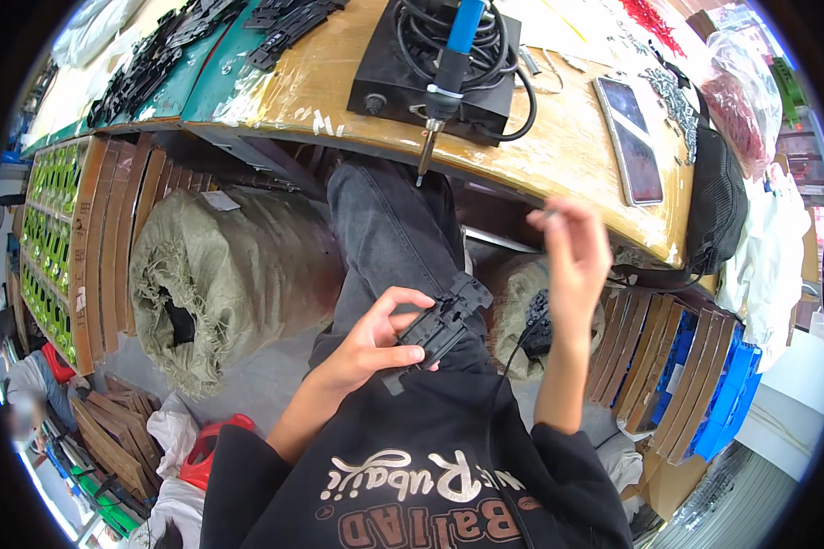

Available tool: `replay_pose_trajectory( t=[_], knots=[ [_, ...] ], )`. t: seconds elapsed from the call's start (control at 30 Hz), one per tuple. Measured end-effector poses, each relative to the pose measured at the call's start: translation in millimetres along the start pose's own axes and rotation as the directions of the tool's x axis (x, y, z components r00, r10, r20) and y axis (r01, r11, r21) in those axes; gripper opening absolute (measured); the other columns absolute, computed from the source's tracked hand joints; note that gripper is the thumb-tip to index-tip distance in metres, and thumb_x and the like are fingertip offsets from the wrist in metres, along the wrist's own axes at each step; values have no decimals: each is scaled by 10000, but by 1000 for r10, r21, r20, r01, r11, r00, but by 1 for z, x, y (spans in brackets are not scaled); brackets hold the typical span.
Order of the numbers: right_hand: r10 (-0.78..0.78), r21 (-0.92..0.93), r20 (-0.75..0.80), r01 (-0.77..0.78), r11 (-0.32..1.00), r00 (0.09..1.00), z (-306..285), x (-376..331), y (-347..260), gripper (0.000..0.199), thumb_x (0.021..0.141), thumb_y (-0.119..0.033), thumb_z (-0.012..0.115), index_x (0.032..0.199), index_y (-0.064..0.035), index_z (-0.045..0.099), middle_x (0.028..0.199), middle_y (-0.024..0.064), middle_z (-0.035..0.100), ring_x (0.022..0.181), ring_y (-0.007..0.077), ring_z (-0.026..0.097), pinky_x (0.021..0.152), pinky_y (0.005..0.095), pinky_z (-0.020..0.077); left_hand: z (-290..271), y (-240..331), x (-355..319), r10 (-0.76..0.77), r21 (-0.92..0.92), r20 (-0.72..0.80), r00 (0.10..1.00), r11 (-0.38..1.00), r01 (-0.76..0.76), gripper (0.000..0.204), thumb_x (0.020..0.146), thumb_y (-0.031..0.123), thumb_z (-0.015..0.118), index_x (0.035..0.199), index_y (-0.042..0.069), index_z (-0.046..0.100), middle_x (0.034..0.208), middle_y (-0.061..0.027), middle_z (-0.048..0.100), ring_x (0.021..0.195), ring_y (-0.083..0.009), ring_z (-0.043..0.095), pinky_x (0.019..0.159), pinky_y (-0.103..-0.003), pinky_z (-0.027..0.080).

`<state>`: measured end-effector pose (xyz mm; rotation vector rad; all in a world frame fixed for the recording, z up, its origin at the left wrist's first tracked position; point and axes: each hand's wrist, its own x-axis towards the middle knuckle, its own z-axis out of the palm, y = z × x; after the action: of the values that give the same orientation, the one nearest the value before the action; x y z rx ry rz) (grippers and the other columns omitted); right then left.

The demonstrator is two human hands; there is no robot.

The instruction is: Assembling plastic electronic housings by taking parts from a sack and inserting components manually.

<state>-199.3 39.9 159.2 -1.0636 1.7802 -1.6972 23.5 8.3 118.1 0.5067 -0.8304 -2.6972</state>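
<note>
My left hand (368,340) grips a black moulded plastic part (445,320) over my lap, thumb on top and fingers along its far side. To the right, near the table's front edge, my right hand (575,252) is raised with its fingertips pinched together. Something small and dark seems to be between them, too blurred to name. Beyond both hands, a corded tool with a blue handle (465,27) and a metal tip rests on a black box (380,78), its tip jutting past the wooden table's edge (339,133).
A phone (628,142) lies at the table's right, beside small metal pieces (673,101) and a black bag (719,206). Black plastic parts (160,59) are heaped at the far left. Woven sacks (247,274) stand below the table, with stacked trays (55,238) farther left.
</note>
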Motion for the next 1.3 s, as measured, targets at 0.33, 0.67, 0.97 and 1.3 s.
replay_pose_trajectory(
  t=[0.33,0.67,0.97,1.3],
  knots=[
    [159,429,149,-209,879,976,9,-38,15,132,763,102,475,877,52,519,925,88,489,820,179,577,733,258,471,14,-5,21,-61,-80,43,997,995,64,423,779,35,513,1127,109,285,864,-135,506,628,-173,538,564,-270,445],
    [128,315,131,-163,935,983,7,-39,12,163,768,85,522,907,37,593,936,131,588,676,55,510,575,161,391,19,-10,28,-3,-267,5,1000,964,4,328,859,281,476,1101,115,330,678,-17,380,488,-68,328,425,-198,367],
    [-114,52,202,106,993,973,2,-26,-1,256,645,94,635,890,32,595,790,100,638,756,160,598,840,325,422,9,-11,22,-148,-498,209,967,835,235,421,869,401,388,1102,51,403,601,14,331,449,-67,332,408,-218,350],
    [-122,-161,387,198,967,914,-5,-10,-15,243,625,63,648,853,-6,598,725,68,625,693,154,599,864,325,409,8,-13,19,-230,-519,154,961,809,277,372,880,385,372,1076,72,416,599,12,332,438,-68,316,396,-214,309]
  ],
)
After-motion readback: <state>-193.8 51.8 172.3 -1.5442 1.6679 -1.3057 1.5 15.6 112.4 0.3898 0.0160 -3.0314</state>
